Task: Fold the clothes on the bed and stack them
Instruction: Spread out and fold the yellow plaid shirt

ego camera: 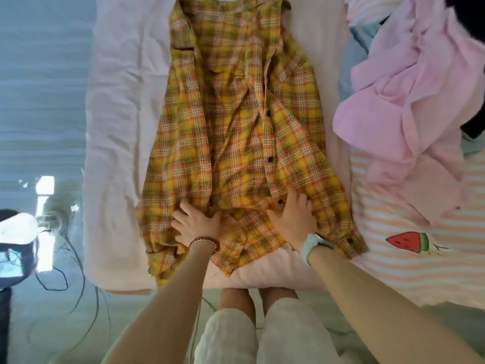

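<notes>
pressing plaid shirt hem, left hand, right hand flat

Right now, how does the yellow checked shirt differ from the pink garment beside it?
The yellow checked shirt lies spread out lengthwise on the bed; the pink garment is crumpled in a heap. The shirt has a plaid pattern and dark buttons; the pink garment is plain. Both hands press on the shirt; neither touches the pink garment. Neither is folded yet.

Counts on the bed

One plaid shirt, four dark buttons, one pink garment, one striped watermelon garment, two hands.
</notes>
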{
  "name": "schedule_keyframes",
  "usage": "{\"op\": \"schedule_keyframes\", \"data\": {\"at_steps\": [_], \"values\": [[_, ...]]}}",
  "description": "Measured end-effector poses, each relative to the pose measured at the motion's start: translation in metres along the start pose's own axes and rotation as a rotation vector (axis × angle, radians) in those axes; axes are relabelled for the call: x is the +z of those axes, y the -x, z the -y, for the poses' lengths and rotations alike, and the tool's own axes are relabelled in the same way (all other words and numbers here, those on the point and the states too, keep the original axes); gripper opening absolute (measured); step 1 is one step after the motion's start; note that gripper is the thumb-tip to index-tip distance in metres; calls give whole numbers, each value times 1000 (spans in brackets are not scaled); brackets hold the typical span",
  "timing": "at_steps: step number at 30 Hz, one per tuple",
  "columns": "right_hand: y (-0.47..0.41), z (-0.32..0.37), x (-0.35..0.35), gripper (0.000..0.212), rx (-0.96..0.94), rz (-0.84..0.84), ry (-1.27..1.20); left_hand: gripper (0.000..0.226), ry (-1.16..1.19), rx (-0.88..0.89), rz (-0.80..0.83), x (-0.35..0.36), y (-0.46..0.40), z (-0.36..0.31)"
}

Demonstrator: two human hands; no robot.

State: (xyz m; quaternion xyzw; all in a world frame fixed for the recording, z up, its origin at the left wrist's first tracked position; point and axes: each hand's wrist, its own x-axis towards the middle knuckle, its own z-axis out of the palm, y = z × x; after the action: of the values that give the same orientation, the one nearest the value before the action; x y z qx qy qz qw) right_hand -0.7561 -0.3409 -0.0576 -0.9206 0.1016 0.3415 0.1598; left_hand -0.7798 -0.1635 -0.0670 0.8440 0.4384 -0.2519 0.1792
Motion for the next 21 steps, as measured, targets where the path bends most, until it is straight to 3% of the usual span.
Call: {"op": "schedule_keyframes", "data": {"at_steps": [6, 11, 15, 18, 20, 21], "values": [[-14, -21, 2, 78, 3, 12, 272, 50, -271, 95, -111, -35, -41, 58], [-17, -36, -13, 71, -31, 81, 82, 53, -198, 280, -116, -76, -45, 80], [-2, -41, -23, 52, -75, -60, -35, 33, 5, 327, -229, -93, -24, 75], [15, -41, -24, 42, -179, -94, -107, 36, 262, 472, -347, -102, 5, 54], [23, -41, -23, 34, -250, -131, -178, 45, 300, 698, -256, -101, 28, 33], [25, -41, -23, 31, -261, -174, -203, 47, 293, 801, -98, -97, 38, 22]]}}
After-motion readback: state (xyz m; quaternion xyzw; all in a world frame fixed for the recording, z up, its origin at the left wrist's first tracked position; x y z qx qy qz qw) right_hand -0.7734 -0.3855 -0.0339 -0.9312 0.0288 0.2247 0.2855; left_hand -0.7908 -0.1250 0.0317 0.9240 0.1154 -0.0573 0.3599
